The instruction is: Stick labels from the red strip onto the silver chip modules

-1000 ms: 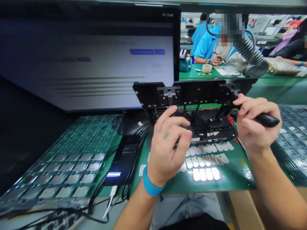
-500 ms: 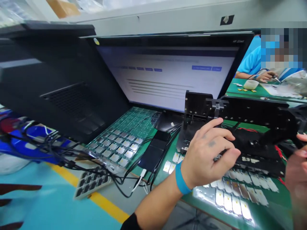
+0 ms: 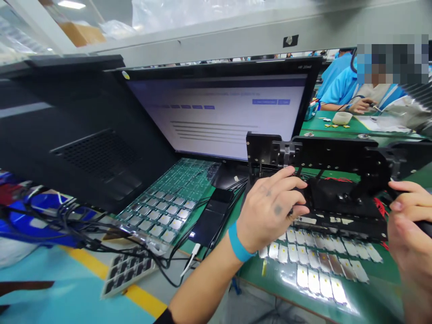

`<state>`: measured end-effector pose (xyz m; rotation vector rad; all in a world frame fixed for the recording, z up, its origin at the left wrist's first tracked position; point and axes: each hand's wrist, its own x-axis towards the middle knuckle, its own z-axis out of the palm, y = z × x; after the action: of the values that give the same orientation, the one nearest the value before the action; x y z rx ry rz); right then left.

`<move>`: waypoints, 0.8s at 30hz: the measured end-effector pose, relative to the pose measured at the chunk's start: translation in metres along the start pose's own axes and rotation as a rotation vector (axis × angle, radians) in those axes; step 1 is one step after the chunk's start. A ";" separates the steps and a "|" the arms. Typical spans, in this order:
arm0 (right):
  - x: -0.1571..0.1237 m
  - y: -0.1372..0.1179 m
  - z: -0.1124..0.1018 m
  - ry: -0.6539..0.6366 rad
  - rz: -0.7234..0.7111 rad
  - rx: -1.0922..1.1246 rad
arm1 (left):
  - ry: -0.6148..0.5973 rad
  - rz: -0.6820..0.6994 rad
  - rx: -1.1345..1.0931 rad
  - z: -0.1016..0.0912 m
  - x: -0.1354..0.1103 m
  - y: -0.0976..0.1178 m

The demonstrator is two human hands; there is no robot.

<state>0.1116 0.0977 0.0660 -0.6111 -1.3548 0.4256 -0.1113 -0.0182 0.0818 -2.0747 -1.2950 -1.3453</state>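
My left hand (image 3: pixel 270 207), with a blue wristband, reaches into the black test fixture (image 3: pixel 337 180), its fingers curled and pressed on the fixture's base; whether they hold a piece is hidden. My right hand (image 3: pixel 408 225) is at the right edge, fingers wrapped round the fixture's black lever handle (image 3: pixel 425 227). The fixture's lid (image 3: pixel 324 153) stands raised. In front of it, rows of small shiny rectangular parts (image 3: pixel 317 265) lie on the green mat (image 3: pixel 371 297).
A monitor (image 3: pixel 219 112) stands behind the fixture, with a second dark screen's back (image 3: pixel 77 144) to its left. A clear tray of parts (image 3: pixel 168 202) lies under the monitor, beside a black box (image 3: pixel 212 216) and tangled cables (image 3: pixel 101 234). People in blue shirts (image 3: pixel 340 81) work at the bench behind.
The view swung left, then back a little to the right. My left hand stays pressed in the fixture. My right hand keeps its hold on the lever at the right edge.
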 end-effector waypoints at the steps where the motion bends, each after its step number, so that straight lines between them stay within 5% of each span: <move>1: 0.000 0.000 0.000 -0.040 -0.029 0.000 | -0.016 0.010 0.030 -0.003 0.003 0.001; 8: 0.003 0.011 -0.004 -0.138 -0.205 0.057 | 0.019 -0.174 -0.023 -0.019 0.048 0.008; 13: 0.003 0.012 -0.001 -0.195 -0.265 0.108 | -0.007 -0.303 -0.191 -0.008 0.079 -0.025; 18: 0.003 0.007 -0.003 -0.296 -0.293 0.146 | -0.084 -0.376 -0.076 -0.009 0.085 -0.057; 24: 0.003 0.001 0.000 -0.327 -0.299 0.175 | -0.173 -0.385 0.062 -0.025 0.079 -0.057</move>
<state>0.1127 0.1008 0.0678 -0.1918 -1.6697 0.4062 -0.1616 0.0341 0.1516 -2.0049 -1.8605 -1.2694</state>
